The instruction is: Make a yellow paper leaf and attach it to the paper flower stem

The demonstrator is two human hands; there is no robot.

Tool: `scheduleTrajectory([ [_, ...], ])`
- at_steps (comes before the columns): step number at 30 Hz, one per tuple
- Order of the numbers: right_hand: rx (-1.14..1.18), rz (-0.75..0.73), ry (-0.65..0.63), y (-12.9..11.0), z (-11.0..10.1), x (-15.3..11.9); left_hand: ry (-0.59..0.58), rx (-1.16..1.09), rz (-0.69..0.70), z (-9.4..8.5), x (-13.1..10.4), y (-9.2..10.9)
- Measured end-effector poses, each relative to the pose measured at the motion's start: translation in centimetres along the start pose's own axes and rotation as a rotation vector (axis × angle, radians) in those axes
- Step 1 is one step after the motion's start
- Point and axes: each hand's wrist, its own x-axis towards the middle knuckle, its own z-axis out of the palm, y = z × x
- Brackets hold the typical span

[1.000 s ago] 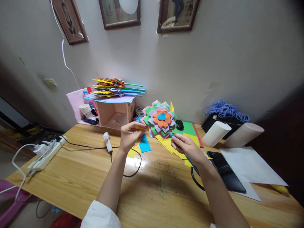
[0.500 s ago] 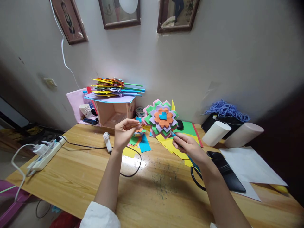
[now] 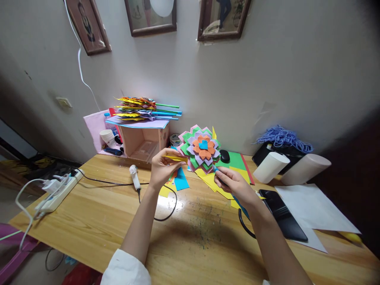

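A layered paper flower (image 3: 199, 148) in pink, green, purple and orange, with a blue centre, is held up above the table. My right hand (image 3: 233, 182) is closed on its blue stem, just below the petals. To the flower's left, my left hand (image 3: 166, 166) pinches a folded yellow paper piece (image 3: 175, 158), whose tip reaches the flower's left edge; whether they touch is unclear. Another yellow piece (image 3: 214, 133) sticks up at the flower's upper right.
A glue gun (image 3: 134, 177) with a black cord lies left of my hands. Behind stands a box (image 3: 164, 136) topped with paper flowers. Coloured sheets (image 3: 208, 181), a black phone (image 3: 283, 213), white rolls (image 3: 270, 167) and a power strip (image 3: 59, 192) are also on the table (image 3: 97, 213).
My left hand has moved slightly right, and the yellow piece now shows clearly in its fingers. The flower has turned a little; my right hand still holds the stem.
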Motion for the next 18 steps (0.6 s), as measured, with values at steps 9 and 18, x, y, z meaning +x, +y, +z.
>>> scheduleTrajectory([
  [9,0.010,0.002,-0.006,-0.1,0.1,-0.1,0.105,0.063,0.124,0.5,-0.1,-0.8],
  [18,0.026,-0.015,0.021,0.1,-0.1,-0.1,0.172,0.099,0.178,1.0,-0.5,-1.8],
])
